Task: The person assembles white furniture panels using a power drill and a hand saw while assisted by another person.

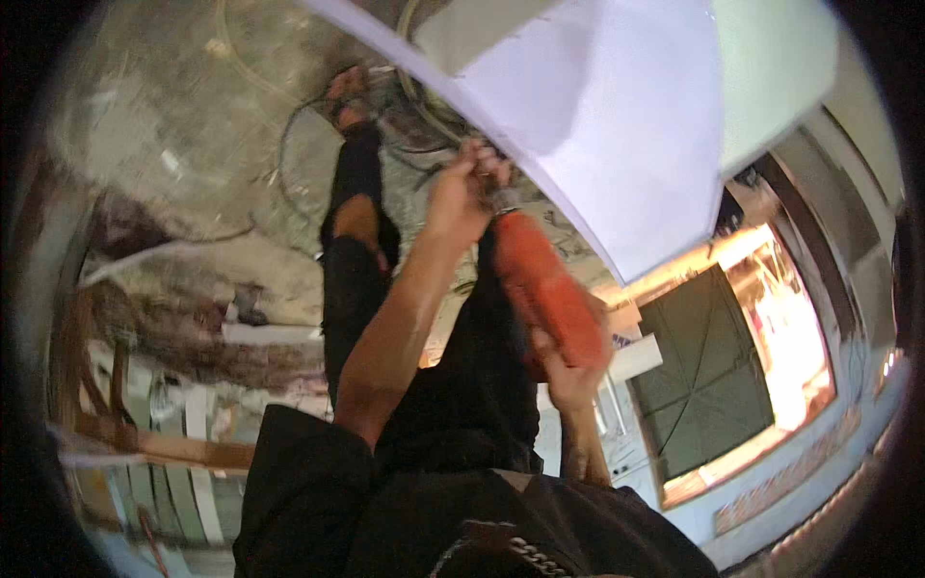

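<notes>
Mid-frame in the head view, an orange power tool slants from upper left to lower right, the right hand clasped round its lower end, the left hand wrapped about its upper end, nearer the white panel

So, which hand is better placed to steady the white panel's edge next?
Probably the left hand: it's at the far end of the orange tool, near the white panel; the right hand holds the near end.
</notes>
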A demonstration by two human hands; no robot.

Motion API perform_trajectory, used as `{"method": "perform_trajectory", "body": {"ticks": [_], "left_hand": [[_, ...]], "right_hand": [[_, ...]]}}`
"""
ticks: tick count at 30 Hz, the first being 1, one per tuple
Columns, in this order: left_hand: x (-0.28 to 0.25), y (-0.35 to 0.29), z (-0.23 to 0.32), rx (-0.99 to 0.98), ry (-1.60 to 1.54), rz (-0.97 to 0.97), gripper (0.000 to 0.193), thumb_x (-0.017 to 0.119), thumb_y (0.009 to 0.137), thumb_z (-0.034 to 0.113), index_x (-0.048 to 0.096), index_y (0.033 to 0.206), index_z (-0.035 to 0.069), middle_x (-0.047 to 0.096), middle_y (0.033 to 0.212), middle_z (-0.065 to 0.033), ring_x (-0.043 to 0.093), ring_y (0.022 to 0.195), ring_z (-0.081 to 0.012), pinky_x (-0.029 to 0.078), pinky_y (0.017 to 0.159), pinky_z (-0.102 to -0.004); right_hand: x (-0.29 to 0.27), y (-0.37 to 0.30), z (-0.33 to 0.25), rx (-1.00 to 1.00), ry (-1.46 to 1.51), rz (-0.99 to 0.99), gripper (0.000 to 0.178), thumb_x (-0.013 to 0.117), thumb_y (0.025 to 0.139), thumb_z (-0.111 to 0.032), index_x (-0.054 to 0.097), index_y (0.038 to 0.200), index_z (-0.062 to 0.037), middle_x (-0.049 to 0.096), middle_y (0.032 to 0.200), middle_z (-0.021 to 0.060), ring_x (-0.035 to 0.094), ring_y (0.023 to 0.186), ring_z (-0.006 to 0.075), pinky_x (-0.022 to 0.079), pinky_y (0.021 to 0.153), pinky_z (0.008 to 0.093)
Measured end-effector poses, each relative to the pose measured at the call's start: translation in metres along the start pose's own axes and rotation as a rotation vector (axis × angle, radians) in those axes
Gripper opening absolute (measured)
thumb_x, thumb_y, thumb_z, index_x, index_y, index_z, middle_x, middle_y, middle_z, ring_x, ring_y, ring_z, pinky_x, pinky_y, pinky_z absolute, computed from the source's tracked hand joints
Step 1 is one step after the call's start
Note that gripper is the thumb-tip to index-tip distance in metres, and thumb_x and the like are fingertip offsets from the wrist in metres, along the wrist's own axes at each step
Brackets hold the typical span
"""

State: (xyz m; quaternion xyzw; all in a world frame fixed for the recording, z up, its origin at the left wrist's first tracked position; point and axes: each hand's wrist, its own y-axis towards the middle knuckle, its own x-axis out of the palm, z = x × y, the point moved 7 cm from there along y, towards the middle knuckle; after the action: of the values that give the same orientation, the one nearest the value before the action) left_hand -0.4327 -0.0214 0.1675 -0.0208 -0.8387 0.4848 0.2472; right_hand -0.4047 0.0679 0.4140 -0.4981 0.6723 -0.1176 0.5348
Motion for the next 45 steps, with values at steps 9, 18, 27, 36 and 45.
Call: {"method": "perform_trajectory", "body": {"ticks": [9,18,27,36,45], "left_hand": [[-0.1,0.015,0.029,-0.208,0.338,-0.301,0.016,0.051,0.104,0.017,0.055,0.112,0.004,0.066,0.087,-0.0047,0.052,0.059,-0.0166,0.05,0.066,-0.0365],[-0.096,0.011,-0.036,0.129,0.357,0.233,0.015,0.056,0.103,0.018,0.059,0.111,0.005,0.065,0.094,-0.0077,0.062,0.075,-0.0178,0.052,0.075,-0.0319],[-0.095,0.006,-0.08,0.124,0.598,0.083,0.028,0.072,0.089,0.014,0.062,0.112,0.002,0.066,0.102,-0.0085,0.064,0.095,-0.022,0.054,0.088,-0.0365],[-0.068,0.006,-0.166,0.028,0.478,0.003,0.039,0.056,0.1,0.043,0.06,0.111,0.006,0.065,0.092,-0.0043,0.059,0.083,-0.0202,0.052,0.082,-0.036],[-0.083,0.009,-0.174,0.154,0.574,0.135,0.03,0.058,0.102,0.033,0.06,0.108,0.004,0.067,0.095,-0.0058,0.066,0.088,-0.0191,0.056,0.074,-0.0359]], "right_hand": [[0.004,-0.029,0.042,-0.357,-0.482,-0.322,0.088,0.081,0.072,-0.035,0.041,0.151,-0.029,0.047,0.135,0.0178,0.064,0.101,0.0388,0.054,0.078,0.0487],[-0.024,-0.04,0.116,-0.154,0.072,0.039,0.084,0.084,0.073,-0.031,0.047,0.147,-0.0247,0.052,0.124,0.015,0.064,0.103,0.0338,0.055,0.086,0.0432],[-0.041,-0.046,0.177,-0.001,0.325,0.021,0.068,0.083,0.075,-0.027,0.054,0.133,-0.0066,0.057,0.126,0.0138,0.055,0.12,0.0292,0.044,0.101,0.0445],[-0.065,-0.066,0.221,0.056,0.458,0.233,0.068,0.083,0.075,-0.032,0.058,0.128,0.0013,0.057,0.119,0.017,0.058,0.111,0.0317,0.044,0.098,0.0421],[-0.077,-0.067,0.243,0.02,0.438,0.223,0.067,0.082,0.074,-0.025,0.058,0.129,0.0017,0.057,0.118,0.0175,0.058,0.11,0.0322,0.046,0.096,0.0413]]}}
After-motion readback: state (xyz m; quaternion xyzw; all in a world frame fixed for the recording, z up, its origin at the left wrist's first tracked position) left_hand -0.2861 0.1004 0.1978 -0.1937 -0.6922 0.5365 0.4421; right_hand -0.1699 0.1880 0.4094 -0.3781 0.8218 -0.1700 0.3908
